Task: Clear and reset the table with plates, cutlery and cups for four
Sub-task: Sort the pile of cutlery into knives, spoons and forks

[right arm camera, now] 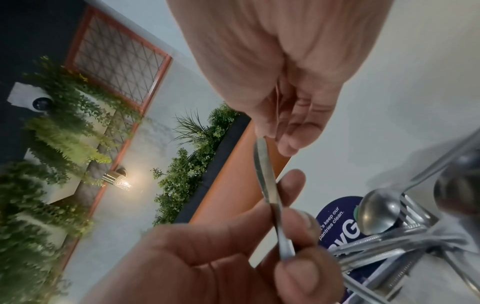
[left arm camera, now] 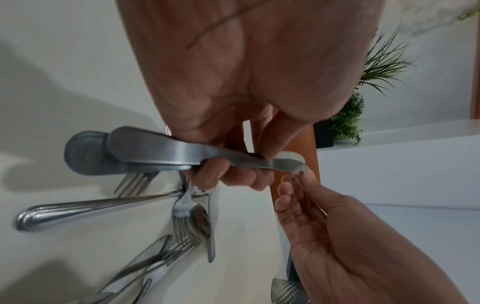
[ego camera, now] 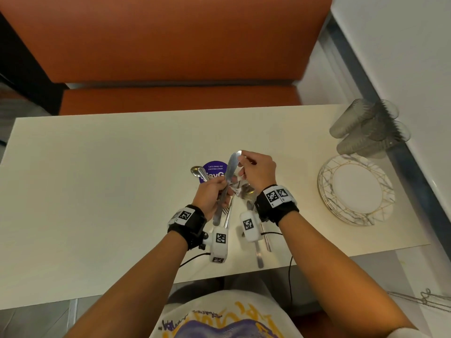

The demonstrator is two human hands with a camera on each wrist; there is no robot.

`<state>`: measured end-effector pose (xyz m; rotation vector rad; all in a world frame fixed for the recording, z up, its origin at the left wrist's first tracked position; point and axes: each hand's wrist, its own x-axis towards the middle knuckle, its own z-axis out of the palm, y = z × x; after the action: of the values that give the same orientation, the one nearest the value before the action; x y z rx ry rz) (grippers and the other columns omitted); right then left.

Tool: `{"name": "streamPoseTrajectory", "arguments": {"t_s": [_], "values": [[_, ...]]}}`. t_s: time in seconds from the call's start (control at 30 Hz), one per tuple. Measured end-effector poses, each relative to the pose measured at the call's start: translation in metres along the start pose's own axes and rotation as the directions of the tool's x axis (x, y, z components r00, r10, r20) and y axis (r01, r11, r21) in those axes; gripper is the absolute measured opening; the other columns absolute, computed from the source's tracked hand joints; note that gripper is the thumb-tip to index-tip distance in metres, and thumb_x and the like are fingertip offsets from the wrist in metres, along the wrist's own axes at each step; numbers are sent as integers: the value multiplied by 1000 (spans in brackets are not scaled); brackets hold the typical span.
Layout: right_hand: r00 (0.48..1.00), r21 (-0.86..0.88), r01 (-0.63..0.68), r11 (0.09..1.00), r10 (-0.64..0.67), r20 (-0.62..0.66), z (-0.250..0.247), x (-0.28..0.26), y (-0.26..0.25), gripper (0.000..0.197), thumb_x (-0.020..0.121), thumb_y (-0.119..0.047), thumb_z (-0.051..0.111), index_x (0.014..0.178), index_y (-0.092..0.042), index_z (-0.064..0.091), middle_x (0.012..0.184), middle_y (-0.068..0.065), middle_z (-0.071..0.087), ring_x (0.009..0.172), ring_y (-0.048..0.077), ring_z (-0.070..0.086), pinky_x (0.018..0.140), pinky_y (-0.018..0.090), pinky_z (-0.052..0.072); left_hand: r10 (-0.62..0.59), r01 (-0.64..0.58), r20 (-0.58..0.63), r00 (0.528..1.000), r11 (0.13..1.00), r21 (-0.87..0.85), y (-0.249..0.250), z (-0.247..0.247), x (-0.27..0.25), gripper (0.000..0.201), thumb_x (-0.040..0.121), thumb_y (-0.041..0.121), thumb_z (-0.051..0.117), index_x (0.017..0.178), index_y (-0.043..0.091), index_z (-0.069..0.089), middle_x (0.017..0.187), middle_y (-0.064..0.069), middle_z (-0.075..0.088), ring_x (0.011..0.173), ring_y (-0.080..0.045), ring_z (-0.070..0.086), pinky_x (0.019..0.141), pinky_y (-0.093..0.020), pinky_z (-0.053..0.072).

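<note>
Right now my left hand [ego camera: 211, 196] is gripping two knives [ego camera: 229, 174]; right fingertips [ego camera: 244, 157] are pinching the tip at 12 o'clock, squaring them.

The head camera looks steeply down from above the counter's [ego camera: 97, 179] near edge, facing the orange bench [ego camera: 170, 45] beyond its far edge. Each wrist camera sits very close under its palm, looking along the fingers [left arm camera: 221, 174]. All three share the knife [ego camera: 229, 176] and the cutlery pile [left arm camera: 187, 222] at mid-counter
</note>
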<state>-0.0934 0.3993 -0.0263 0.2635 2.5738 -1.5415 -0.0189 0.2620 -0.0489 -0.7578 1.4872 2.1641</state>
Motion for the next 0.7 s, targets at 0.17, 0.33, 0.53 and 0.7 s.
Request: {"name": "streamPoseTrajectory", "arguments": {"t_s": [0.17, 0.33, 0.53, 0.7], "values": [[999, 35, 18, 999, -20, 51, -4, -6, 1, 17, 95, -10, 65, 99, -16, 80, 77, 8, 76, 54, 16, 72, 61, 31, 61, -56, 58, 35, 998, 997, -44, -1, 5, -2, 28, 104, 14, 47, 106, 8, 74, 80, -15, 63, 61, -22, 54, 58, -34, 43], [994, 39, -5, 999, 1, 110, -8, -5, 7, 25, 95, -9, 65, 117, -17, 74, 77, 7, 77, 60, 20, 74, 66, 39, 64, -77, 80, 67, 995, 995, -51, -8, 7, 2, 24, 101, 16, 52, 102, 10, 75, 82, -15, 60, 64, -23, 54, 59, -34, 42], [979, 34, 4, 999, -11, 205, -22, 2, 9, 27, 94, -1, 62, 115, -15, 73, 76, 8, 75, 61, 19, 74, 65, 36, 63, -86, 90, 44, 995, 992, -91, -11, 17, 4, 22, 102, 15, 52, 108, 8, 73, 75, -10, 57, 60, -19, 48, 54, -31, 37], [958, 18, -1, 1000, -4, 286, -32, 7, 17, 24, 93, 0, 61, 110, -14, 73, 74, 8, 77, 66, 24, 76, 70, 39, 64, -94, 95, 26, 995, 994, -60, -16, 23, 5, 24, 103, 15, 48, 110, 7, 70, 76, -9, 57, 59, -18, 47, 52, -30, 34]]}}
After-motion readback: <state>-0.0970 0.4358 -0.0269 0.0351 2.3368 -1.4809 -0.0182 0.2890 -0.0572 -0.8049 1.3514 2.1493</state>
